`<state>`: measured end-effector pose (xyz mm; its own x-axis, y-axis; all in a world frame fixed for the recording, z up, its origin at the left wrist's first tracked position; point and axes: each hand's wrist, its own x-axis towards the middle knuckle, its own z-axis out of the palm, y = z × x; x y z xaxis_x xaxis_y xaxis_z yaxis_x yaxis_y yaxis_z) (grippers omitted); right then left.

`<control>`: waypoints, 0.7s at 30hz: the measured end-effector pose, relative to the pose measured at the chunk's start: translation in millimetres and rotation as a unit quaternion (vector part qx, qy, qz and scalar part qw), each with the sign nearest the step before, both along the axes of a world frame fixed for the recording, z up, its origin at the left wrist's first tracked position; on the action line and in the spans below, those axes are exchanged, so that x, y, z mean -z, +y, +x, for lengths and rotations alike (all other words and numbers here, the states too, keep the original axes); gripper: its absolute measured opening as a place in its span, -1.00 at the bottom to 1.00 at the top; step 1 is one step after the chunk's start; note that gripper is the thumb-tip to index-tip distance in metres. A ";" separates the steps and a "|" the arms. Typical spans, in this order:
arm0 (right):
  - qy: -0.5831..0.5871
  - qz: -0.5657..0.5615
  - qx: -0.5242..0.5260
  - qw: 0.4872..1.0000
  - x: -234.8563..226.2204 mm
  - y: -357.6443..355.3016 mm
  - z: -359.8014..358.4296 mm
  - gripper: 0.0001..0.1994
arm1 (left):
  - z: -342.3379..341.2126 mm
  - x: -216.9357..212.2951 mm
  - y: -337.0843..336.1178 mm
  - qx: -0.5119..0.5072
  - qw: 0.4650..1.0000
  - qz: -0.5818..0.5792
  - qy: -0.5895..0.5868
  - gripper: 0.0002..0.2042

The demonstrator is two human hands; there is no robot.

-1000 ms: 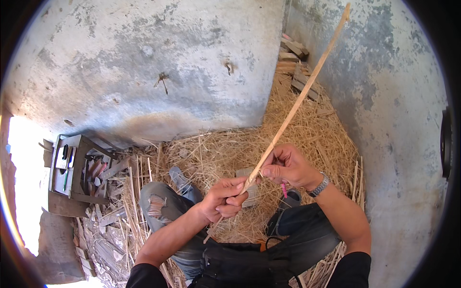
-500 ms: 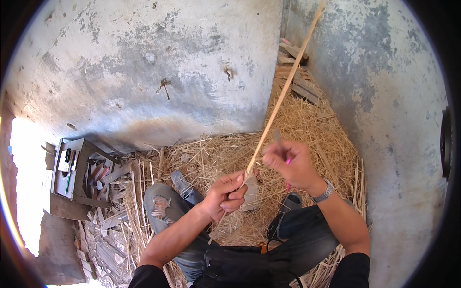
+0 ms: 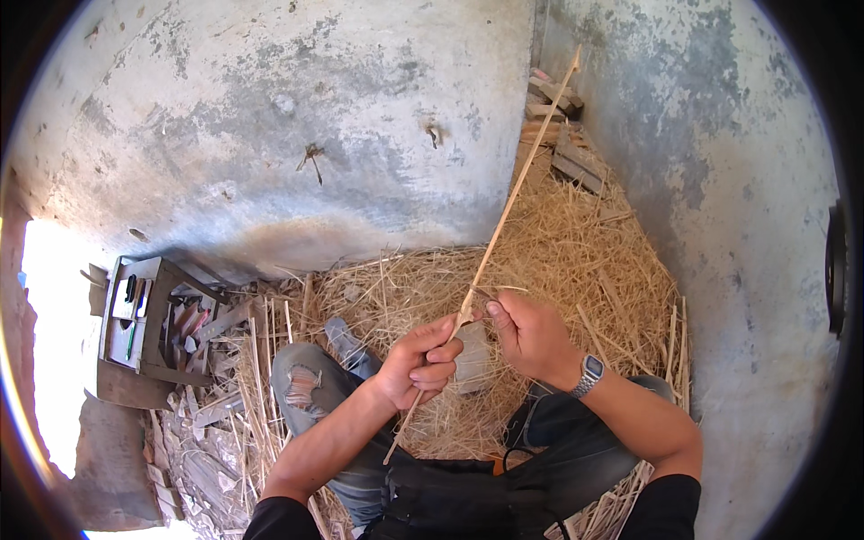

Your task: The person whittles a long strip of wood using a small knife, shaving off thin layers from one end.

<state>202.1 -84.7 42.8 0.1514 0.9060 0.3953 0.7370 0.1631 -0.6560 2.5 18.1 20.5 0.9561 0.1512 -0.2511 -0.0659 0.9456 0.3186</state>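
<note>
A long, thin strip of pale wood or bamboo (image 3: 513,201) slants from near my lap up toward the far right corner. My left hand (image 3: 421,362) is wrapped round its lower part, with the thumb along it and a short end sticking out below the fist. Just right of that grip, my right hand (image 3: 533,340) is closed on a small knife. Only the dark blade (image 3: 486,293) shows, lying against or very near the strip; the handle is hidden in my fingers. A metal watch (image 3: 589,375) circles my right wrist.
A pale block (image 3: 472,360) stands between my legs amid straw-like shavings (image 3: 594,252). To the left is a small wooden stool (image 3: 135,315) with pens on it, near wood scraps (image 3: 211,450). Walls (image 3: 360,117) rise ahead and to the right; planks (image 3: 576,166) lie in the corner.
My right hand has come down and turned, bringing the blade to the strip close to my left hand. The strip's far end now sits lower in view. My left hand keeps its grip.
</note>
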 end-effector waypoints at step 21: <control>-0.112 -0.069 0.019 0.991 4.1 2.6 -1.6 -0.86 | -0.4 -2.7 -4.7 0.000 0.998 0.032 0.050 -0.61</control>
